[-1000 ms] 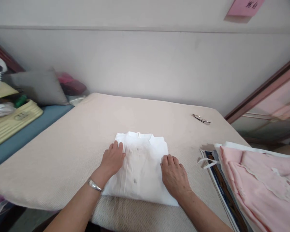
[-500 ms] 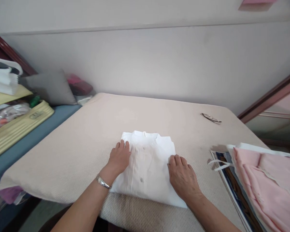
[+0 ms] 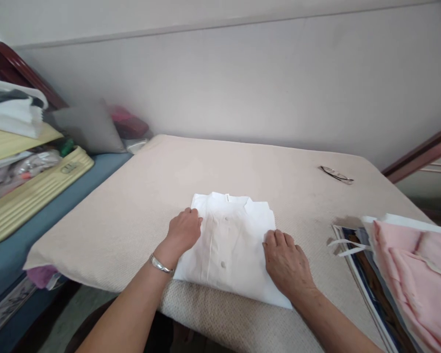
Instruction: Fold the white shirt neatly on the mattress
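Observation:
A white buttoned shirt (image 3: pixel 226 250) lies folded into a neat rectangle on the cream cloth, its collar facing the wall and its buttons facing up. At its left edge my left hand (image 3: pixel 184 230), with a silver bracelet at the wrist, has its fingers curled around the fabric. My right hand (image 3: pixel 288 257) grips the opposite edge with bent fingers. The fingertips of both hands are partly hidden against the shirt.
A cream cloth (image 3: pixel 132 206) covers the table. Eyeglasses (image 3: pixel 336 174) rest at the back right. Folded pink clothing (image 3: pixel 419 269) is stacked at the right. On the left are a grey pillow (image 3: pixel 88 127) and a yellow container (image 3: pixel 40 184) holding bags.
My left fingers, laid out over the shirt before, have curled in at its edge. The right hand keeps its place at the other edge. The camera view has shifted slightly.

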A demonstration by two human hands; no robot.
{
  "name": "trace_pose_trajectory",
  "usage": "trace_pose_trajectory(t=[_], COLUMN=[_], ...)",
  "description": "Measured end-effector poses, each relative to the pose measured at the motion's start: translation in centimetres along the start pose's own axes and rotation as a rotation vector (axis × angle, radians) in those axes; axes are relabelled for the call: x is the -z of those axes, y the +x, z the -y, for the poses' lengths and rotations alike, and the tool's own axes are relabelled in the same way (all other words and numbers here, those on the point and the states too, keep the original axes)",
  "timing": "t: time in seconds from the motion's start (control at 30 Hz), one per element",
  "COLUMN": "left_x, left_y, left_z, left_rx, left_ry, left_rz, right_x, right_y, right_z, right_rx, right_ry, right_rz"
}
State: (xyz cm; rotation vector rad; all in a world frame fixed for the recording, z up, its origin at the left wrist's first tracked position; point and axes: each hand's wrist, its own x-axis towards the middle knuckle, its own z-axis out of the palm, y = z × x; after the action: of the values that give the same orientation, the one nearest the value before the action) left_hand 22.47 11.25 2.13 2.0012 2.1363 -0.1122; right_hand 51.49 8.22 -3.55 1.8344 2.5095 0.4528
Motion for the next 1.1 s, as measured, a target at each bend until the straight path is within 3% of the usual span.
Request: trace_pose_trajectory(t=[0.1,0.43,0.5,0.63,0.77,0.9,1.0,1.1], left_x=[0.0,-0.7,-0.7,-1.0,-1.5,-1.6,-1.8,-2.4], left_y=[0.3,1.0,1.2,1.6,1.8,2.2,2.7,2.9], left_z=[0.9,1.6,1.7,1.9,1.5,1.6,2.2,2.1], left_rx=[0.124,0.236,0.233,0.186,0.149,0.079,0.088,0.219], left_ry=[-0.013,-0.104,-0.106,-0.125,-0.053,-0.041,-0.307,-0.860], left_rz=[0.026,0.099,0.101,0.158,0.124,0.047,0.073,0.086], right_x=[0.0,0.2,0.5,1.1,1.2,1.5,2.0,2.1], right_y=[0.0,0.1,0.6,1.6,1.8,1.4,1.6,2.0], right_z=[0.0,-0.6,-1.5,-3.5,-3.9,-3.2,-2.7,-2.5], right_rx=[-0.004,-0.048,-0.186,-0.503,-0.501,-0.458,-0.479,-0.541], right_ry=[0.006,0.143,0.273,0.711,1.029,1.192,1.052,0.918], right_rz=[0.002,-0.008,0.040,0.276,0.404,0.487,0.435,0.404])
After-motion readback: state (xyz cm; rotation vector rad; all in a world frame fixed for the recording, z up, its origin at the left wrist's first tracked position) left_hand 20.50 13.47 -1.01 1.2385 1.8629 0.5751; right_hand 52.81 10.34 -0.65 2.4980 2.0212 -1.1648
